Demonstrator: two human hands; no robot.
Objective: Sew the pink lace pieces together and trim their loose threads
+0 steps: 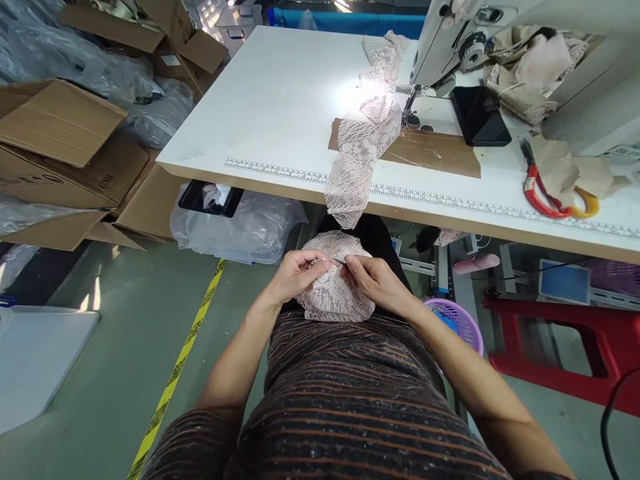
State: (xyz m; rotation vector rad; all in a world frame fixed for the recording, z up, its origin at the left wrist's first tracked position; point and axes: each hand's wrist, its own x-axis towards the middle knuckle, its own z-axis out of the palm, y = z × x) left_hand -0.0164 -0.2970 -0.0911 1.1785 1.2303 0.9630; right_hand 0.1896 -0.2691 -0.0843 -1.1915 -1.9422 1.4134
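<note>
A bundle of pale pink lace fabric (334, 293) rests in my lap below the table edge. My left hand (296, 272) pinches the lace at its left side with closed fingers. My right hand (376, 280) is closed on a thin dark tool, probably a small thread snip, whose tip touches the lace between both hands. A long strip of the same lace (361, 143) hangs from the white sewing table (280, 100) down to the bundle and runs back to the sewing machine (460, 40).
Red-handled scissors (543, 190), a black phone (480, 117) and beige fabric scraps (530, 67) lie on the table's right side. Cardboard boxes (60, 147) and plastic bags fill the left floor. A purple basket (457, 320) and red stool (565, 360) stand under the table.
</note>
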